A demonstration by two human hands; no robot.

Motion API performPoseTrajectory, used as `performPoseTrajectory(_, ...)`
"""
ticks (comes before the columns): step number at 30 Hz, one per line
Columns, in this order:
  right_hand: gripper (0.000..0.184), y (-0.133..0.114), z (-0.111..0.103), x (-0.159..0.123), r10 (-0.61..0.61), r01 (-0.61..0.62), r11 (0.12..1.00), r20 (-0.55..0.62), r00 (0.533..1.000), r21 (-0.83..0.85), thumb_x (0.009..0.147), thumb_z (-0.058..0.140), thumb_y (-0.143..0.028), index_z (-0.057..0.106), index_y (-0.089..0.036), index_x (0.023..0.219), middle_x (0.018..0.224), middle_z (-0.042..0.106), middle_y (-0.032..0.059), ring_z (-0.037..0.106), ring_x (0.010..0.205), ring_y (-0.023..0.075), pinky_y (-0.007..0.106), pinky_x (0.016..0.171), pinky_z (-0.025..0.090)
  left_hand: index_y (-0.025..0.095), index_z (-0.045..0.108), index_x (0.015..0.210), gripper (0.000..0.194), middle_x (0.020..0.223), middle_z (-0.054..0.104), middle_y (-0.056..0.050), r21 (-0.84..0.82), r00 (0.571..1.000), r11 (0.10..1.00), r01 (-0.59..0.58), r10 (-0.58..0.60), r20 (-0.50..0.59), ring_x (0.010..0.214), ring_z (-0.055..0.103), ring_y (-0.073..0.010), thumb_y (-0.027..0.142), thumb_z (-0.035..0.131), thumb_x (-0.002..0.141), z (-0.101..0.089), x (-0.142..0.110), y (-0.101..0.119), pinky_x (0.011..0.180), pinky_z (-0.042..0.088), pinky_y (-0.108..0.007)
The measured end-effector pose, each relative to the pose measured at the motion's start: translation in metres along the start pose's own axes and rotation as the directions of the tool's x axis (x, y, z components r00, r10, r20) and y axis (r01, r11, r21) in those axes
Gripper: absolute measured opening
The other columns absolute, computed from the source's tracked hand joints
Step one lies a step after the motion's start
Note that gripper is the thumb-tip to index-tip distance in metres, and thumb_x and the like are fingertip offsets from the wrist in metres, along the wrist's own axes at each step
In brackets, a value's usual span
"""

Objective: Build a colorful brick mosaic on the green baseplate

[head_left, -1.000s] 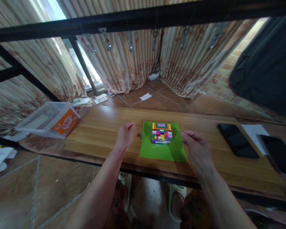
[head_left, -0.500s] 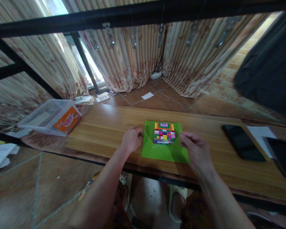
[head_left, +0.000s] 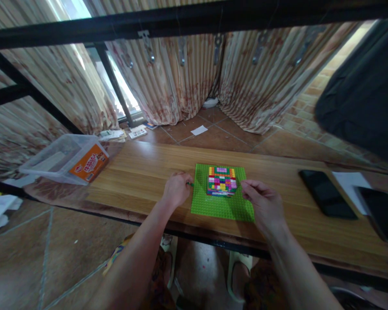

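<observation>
A block-shaped build of many-coloured toy bricks [head_left: 222, 181] stands on a green studded baseplate [head_left: 220, 208] on the wooden table. Just off the plate's left edge, my left hand [head_left: 177, 188] is closed with its fingertips at the small loose bricks. A bit of a green brick [head_left: 190, 184] shows beside the fingers; the rest is hidden under them. Over the plate's right edge, my right hand [head_left: 264, 202] holds thumb and forefinger together in a pinch. Whatever is between them, if anything, is too small to make out.
A clear plastic box [head_left: 58, 165] with an orange label is at the table's left end. On the right are a black phone [head_left: 326, 193], a sheet of white paper [head_left: 347, 183] and a second dark phone [head_left: 380, 211]. A black bar [head_left: 194, 23] crosses above.
My left hand has moved right to the loose bricks by the plate, and its fingers now cover the red one. My right hand has shifted slightly left, still pinched.
</observation>
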State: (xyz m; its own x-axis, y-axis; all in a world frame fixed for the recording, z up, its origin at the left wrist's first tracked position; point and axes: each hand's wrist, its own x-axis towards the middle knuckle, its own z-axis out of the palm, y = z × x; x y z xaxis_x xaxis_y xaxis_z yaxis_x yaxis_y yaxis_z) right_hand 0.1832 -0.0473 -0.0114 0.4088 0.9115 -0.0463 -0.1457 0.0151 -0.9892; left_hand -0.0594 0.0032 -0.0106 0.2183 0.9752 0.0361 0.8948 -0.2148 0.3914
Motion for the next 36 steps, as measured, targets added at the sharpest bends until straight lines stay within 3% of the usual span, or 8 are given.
performPoseTrajectory(4, 0.02, -0.001, 0.001, 0.0, -0.01, 0.01, 1.0, 0.002, 1.0, -0.008, 0.061, 0.084, -0.036, 0.076, -0.02, 0.069, 0.058, 0.06, -0.0029, 0.048, 0.058, 0.0104, 0.024, 0.056, 0.038, 0.018, 0.075, 0.093, 0.034, 0.098, 0.074, -0.009, -0.088, 0.998, 0.995, -0.043, 0.038, -0.053, 0.098, 0.066, -0.0257, -0.001, 0.052, 0.078, -0.002, 0.0, 0.0, 0.096, 0.051, -0.042)
performPoseTrajectory(7, 0.019, -0.001, 0.003, 0.0, -0.057, 0.057, 0.998, -0.017, 0.998, -0.038, 0.064, 0.083, -0.037, 0.077, -0.021, 0.072, 0.062, 0.064, -0.0015, 0.052, 0.06, 0.0123, 0.026, 0.058, 0.042, 0.017, 0.073, 0.097, 0.032, 0.098, 0.074, -0.008, -0.341, 0.995, 0.938, -0.064, 0.034, -0.093, 0.096, 0.068, -0.022, 0.001, 0.052, 0.079, -0.007, -0.001, 0.002, 0.093, 0.052, -0.039)
performPoseTrajectory(9, 0.016, -0.002, 0.005, -0.003, -0.14, 0.14, 0.986, 0.001, 0.99, -0.087, 0.068, 0.081, -0.036, 0.077, -0.022, 0.074, 0.069, 0.069, 0.0004, 0.058, 0.066, 0.0146, 0.028, 0.064, 0.046, 0.017, 0.072, 0.1, 0.027, 0.097, 0.074, -0.006, -0.587, 0.997, 0.806, -0.071, 0.032, -0.076, 0.092, 0.068, -0.0189, 0.006, 0.058, 0.08, -0.01, -0.004, 0.006, 0.089, 0.053, -0.035)
performPoseTrajectory(12, 0.011, -0.005, 0.011, -0.012, -0.304, 0.323, 0.933, 0.135, 0.943, -0.161, 0.079, 0.076, -0.034, 0.079, -0.024, 0.083, 0.086, 0.073, 0.0031, 0.065, 0.08, 0.0176, 0.031, 0.072, 0.051, 0.017, 0.072, 0.101, 0.023, 0.094, 0.075, -0.004, -0.866, 0.999, 0.499, -0.031, 0.054, -0.004, 0.089, 0.068, -0.0169, 0.017, 0.071, 0.078, -0.015, -0.009, 0.016, 0.086, 0.053, -0.031)
performPoseTrajectory(15, 0.014, -0.007, 0.018, -0.023, -0.403, 0.458, 0.875, 0.289, 0.868, -0.156, 0.086, 0.072, -0.03, 0.08, -0.029, 0.097, 0.101, 0.071, 0.004, 0.066, 0.089, 0.0177, 0.031, 0.075, 0.053, 0.017, 0.074, 0.101, 0.027, 0.096, 0.076, -0.005, -0.969, 0.992, 0.241, 0.043, 0.105, 0.07, 0.088, 0.068, -0.0158, 0.025, 0.079, 0.076, -0.017, -0.016, 0.03, 0.086, 0.052, -0.03)
performPoseTrajectory(19, 0.018, -0.009, 0.024, -0.033, -0.426, 0.492, 0.864, 0.361, 0.83, -0.111, 0.087, 0.073, -0.027, 0.079, -0.033, 0.103, 0.105, 0.07, 0.003, 0.066, 0.093, 0.0171, 0.03, 0.078, 0.054, 0.018, 0.077, 0.1, 0.028, 0.097, 0.076, -0.005, -0.987, 0.978, 0.068, 0.147, 0.142, 0.155, 0.087, 0.068, -0.015, 0.026, 0.083, 0.073, -0.014, -0.023, 0.049, 0.086, 0.051, -0.03)
performPoseTrajectory(27, 0.007, -0.016, 0.023, -0.033, -0.438, 0.489, 0.863, 0.293, 0.85, -0.128, 0.087, 0.073, -0.032, 0.08, -0.031, 0.089, 0.096, 0.071, 0.0027, 0.067, 0.096, 0.0198, 0.035, 0.084, 0.055, 0.019, 0.077, 0.097, 0.029, 0.092, 0.076, -0.003, -0.974, 0.971, -0.068, 0.217, 0.116, 0.208, 0.081, 0.068, -0.0123, 0.024, 0.085, 0.07, 0.0, -0.021, 0.071, 0.084, 0.052, -0.029)
performPoseTrajectory(36, 0.008, -0.021, 0.018, -0.032, -0.462, 0.523, 0.835, 0.299, 0.835, -0.17, 0.087, 0.073, -0.03, 0.08, -0.031, 0.091, 0.097, 0.071, 0.0022, 0.067, 0.094, 0.0195, 0.035, 0.081, 0.055, 0.017, 0.076, 0.098, 0.028, 0.088, 0.076, -0.002, -0.976, 0.971, -0.055, 0.211, 0.123, 0.203, 0.074, 0.067, -0.0095, 0.027, 0.083, 0.074, 0.0, -0.02, 0.079, 0.08, 0.053, -0.026)
